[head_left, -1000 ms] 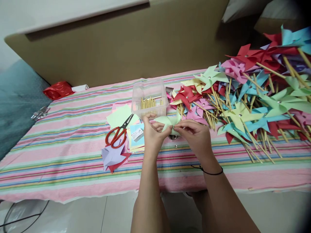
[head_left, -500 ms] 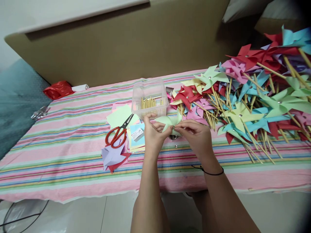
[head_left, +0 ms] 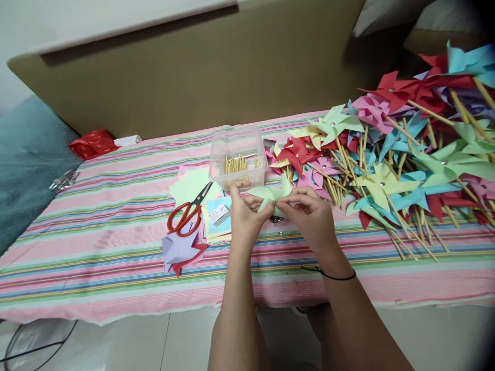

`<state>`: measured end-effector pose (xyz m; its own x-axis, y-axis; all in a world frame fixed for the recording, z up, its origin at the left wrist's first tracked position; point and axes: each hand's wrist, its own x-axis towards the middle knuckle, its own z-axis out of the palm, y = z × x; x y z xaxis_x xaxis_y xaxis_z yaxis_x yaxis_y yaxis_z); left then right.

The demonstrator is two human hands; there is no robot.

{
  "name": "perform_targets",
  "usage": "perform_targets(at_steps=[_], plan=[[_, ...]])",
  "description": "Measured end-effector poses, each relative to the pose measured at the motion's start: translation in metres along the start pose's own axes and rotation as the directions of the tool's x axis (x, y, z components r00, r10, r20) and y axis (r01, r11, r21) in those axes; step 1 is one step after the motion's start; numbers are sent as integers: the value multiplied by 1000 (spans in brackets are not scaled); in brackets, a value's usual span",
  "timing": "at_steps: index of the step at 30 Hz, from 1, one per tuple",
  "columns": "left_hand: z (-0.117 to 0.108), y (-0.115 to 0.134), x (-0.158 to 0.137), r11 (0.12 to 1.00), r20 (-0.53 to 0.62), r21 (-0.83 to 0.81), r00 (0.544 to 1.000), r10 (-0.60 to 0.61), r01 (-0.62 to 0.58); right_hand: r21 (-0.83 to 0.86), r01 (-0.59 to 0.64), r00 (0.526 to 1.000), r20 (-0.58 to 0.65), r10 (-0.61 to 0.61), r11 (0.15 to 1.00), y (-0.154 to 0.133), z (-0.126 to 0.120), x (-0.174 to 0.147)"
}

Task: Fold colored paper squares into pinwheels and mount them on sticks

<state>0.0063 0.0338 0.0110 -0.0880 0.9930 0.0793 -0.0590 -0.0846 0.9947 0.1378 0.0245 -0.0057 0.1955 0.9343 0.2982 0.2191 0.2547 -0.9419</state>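
Pale wall point(head_left: 23, 26) at far left, brown panel point(head_left: 201, 77) across the far side, teal upholstery point(head_left: 31, 170) left, glossy pale floor point(head_left: 135, 340) near

Striped cloth point(head_left: 104, 226), clear plastic box point(head_left: 237, 142), paper sheets point(head_left: 185, 188), heaped pinwheels point(head_left: 382, 184)

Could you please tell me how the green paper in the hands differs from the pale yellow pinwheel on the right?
The green paper is held by the left hand and right hand, while the yellow pinwheel lies among other pinwheels.
The yellow pinwheel shows a shiny stud at its centre; fingers partly cover the green paper.
Both have curved paper parts.
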Motion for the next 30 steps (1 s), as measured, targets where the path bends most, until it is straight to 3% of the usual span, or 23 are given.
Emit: perform_targets(at_steps=[14, 30], plan=[[2, 3, -2, 1000, -14, 14, 1000, -4, 5, 25, -47, 999, 20, 46, 999, 5, -2, 1], [2, 3, -2, 1000, -19, -8, 1000, 6, -7, -28, 70, 996, -46, -72, 997, 1, 2, 0]])
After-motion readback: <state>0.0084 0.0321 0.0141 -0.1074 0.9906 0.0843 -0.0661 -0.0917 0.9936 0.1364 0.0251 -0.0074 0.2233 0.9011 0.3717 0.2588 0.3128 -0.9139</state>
